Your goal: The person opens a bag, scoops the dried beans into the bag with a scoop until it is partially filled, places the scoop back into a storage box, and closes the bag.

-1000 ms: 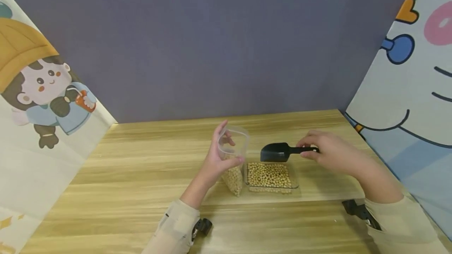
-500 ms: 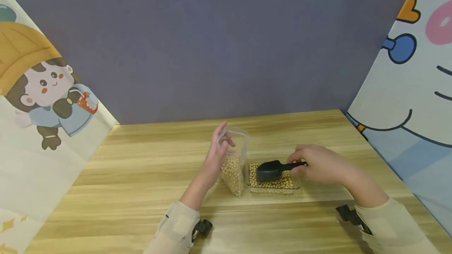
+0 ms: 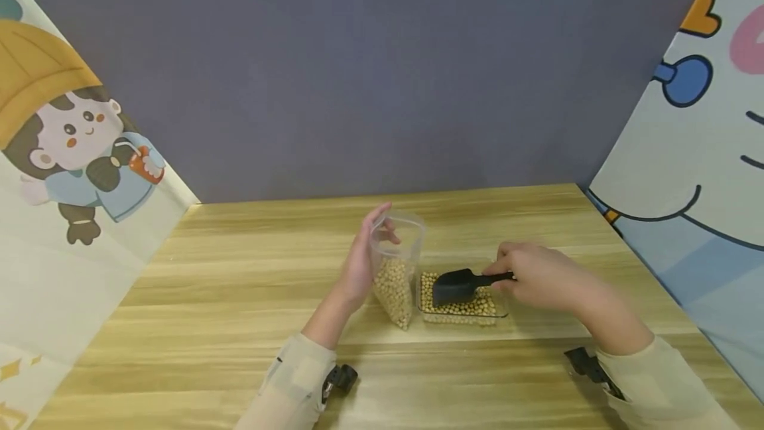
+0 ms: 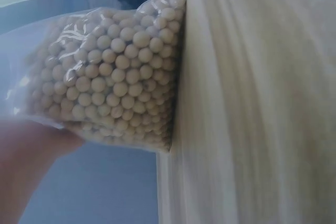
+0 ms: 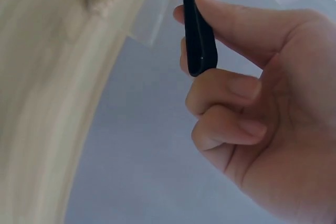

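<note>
A clear plastic bag (image 3: 394,287), part filled with soybeans (image 4: 115,72), stands upright on the table with its mouth open. My left hand (image 3: 359,261) holds it from the left, fingers curled behind the upper part and seen through the plastic. To the right is a clear rectangular box (image 3: 462,318) of soybeans. My right hand (image 3: 540,277) pinches a black scoop (image 3: 456,286) by its handle between thumb and fingers. The scoop's bowl is down at the beans in the box, its mouth toward the bag; what it holds is hidden.
The bag and box stand side by side on a wood-grain table (image 3: 239,324). A grey wall (image 3: 382,71) rises behind it, and panels with cartoon prints flank both sides. A small black device sits at each wrist.
My right hand has lowered the scoop from above the box into the beans and moved slightly left. My left thumb has shifted off the bag's front; the bag stays in place.
</note>
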Motion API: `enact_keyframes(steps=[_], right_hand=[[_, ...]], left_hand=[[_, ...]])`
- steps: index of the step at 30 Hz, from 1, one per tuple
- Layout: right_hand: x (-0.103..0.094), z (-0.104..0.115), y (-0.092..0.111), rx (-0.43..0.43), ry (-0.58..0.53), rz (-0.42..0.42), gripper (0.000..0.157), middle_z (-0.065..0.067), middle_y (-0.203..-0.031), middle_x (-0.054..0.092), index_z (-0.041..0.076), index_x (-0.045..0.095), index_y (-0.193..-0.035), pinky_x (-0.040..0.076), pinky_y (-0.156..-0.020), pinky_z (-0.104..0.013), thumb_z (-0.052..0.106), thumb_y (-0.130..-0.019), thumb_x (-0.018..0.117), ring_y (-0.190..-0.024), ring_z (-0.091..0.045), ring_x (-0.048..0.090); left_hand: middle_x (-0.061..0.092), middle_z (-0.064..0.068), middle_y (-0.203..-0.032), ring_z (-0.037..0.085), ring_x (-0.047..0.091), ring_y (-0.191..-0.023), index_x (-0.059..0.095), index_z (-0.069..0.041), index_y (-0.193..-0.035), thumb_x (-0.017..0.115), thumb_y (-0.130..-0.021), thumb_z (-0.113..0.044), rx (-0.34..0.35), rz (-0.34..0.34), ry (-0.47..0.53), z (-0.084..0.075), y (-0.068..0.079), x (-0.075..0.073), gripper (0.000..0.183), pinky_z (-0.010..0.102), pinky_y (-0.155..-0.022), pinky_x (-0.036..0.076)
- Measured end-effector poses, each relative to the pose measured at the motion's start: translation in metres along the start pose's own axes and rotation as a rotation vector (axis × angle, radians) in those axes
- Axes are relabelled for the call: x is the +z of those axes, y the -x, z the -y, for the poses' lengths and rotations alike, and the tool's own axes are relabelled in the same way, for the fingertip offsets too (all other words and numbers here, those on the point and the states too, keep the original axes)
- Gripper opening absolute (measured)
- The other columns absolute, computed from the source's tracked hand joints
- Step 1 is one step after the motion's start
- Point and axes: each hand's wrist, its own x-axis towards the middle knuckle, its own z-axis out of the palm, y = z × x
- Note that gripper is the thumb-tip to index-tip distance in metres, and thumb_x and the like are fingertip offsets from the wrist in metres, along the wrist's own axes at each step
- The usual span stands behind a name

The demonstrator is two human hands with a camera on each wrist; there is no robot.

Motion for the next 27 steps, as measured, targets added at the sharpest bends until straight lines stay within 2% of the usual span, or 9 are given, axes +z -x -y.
enact_keyframes(steps=[4, 6, 12, 15, 19, 24, 27], right_hand=[[0.008, 0.002, -0.006, -0.007, -0.038, 0.029, 0.03, 0.008, -0.09, 0.056, 0.019, 0.079, -0.126, 0.036, -0.057, -0.024, 0.023, -0.096, 0.078, -0.068, -0.008, 0.044], [0.011, 0.003, -0.007, -0.003, -0.049, 0.041, 0.033, 0.007, -0.094, 0.058, 0.019, 0.078, -0.128, 0.039, -0.059, -0.025, 0.025, -0.096, 0.078, -0.07, -0.008, 0.046], [0.016, 0.002, -0.01, 0.055, -0.047, 0.109, 0.057, 0.0, -0.117, 0.061, 0.014, 0.07, -0.139, 0.054, -0.072, -0.035, 0.042, -0.091, 0.083, -0.084, -0.011, 0.06], [0.015, 0.002, -0.01, 0.088, -0.018, 0.12, 0.064, -0.004, -0.126, 0.06, 0.011, 0.067, -0.142, 0.057, -0.075, -0.038, 0.043, -0.089, 0.084, -0.09, -0.015, 0.064], [0.011, -0.002, -0.008, 0.13, 0.012, 0.105, 0.065, -0.008, -0.126, 0.06, 0.008, 0.066, -0.142, 0.054, -0.068, -0.037, 0.038, -0.088, 0.086, -0.088, -0.017, 0.064], [0.009, -0.012, -0.008, 0.148, 0.023, 0.082, 0.063, -0.006, -0.115, 0.059, 0.008, 0.067, -0.142, 0.046, -0.06, -0.031, 0.034, -0.088, 0.087, -0.078, -0.015, 0.057], [0.008, -0.019, -0.006, 0.154, 0.029, 0.073, 0.062, -0.007, -0.114, 0.058, 0.008, 0.067, -0.141, 0.043, -0.059, -0.03, 0.033, -0.088, 0.087, -0.075, -0.014, 0.054]], left_hand=[[0.049, 0.005, -0.122, 0.02, 0.052, -0.111, 0.035, -0.002, -0.16, 0.007, -0.114, -0.048, -0.022, -0.03, 0.061, -0.001, 0.001, -0.005, 0.071, 0.048, -0.104, 0.051], [0.054, 0.004, -0.12, 0.02, 0.055, -0.11, 0.038, 0.0, -0.158, 0.012, -0.115, -0.046, -0.036, -0.046, 0.089, 0.0, 0.002, -0.007, 0.069, 0.049, -0.104, 0.051], [0.063, -0.001, -0.112, 0.021, 0.061, -0.108, 0.049, 0.001, -0.152, 0.031, -0.115, -0.029, -0.094, -0.109, 0.098, -0.001, 0.001, -0.008, 0.051, 0.041, -0.103, 0.053], [0.062, -0.001, -0.111, 0.023, 0.06, -0.108, 0.051, 0.001, -0.149, 0.034, -0.114, -0.025, -0.107, -0.128, 0.107, -0.004, 0.001, -0.009, 0.047, 0.046, -0.104, 0.052], [0.06, -0.001, -0.11, 0.019, 0.059, -0.106, 0.056, 0.001, -0.138, 0.044, -0.112, -0.018, -0.128, -0.168, 0.118, -0.008, 0.002, -0.011, 0.035, 0.047, -0.1, 0.058], [0.063, 0.0, -0.105, 0.014, 0.062, -0.098, 0.059, -0.008, -0.116, 0.051, -0.109, -0.007, -0.133, -0.217, 0.124, -0.014, 0.003, -0.014, 0.011, 0.038, -0.09, 0.062], [0.065, -0.001, -0.1, 0.014, 0.064, -0.094, 0.059, -0.009, -0.109, 0.053, -0.108, -0.004, -0.119, -0.23, 0.116, -0.017, 0.004, -0.016, 0.008, 0.036, -0.087, 0.062]])
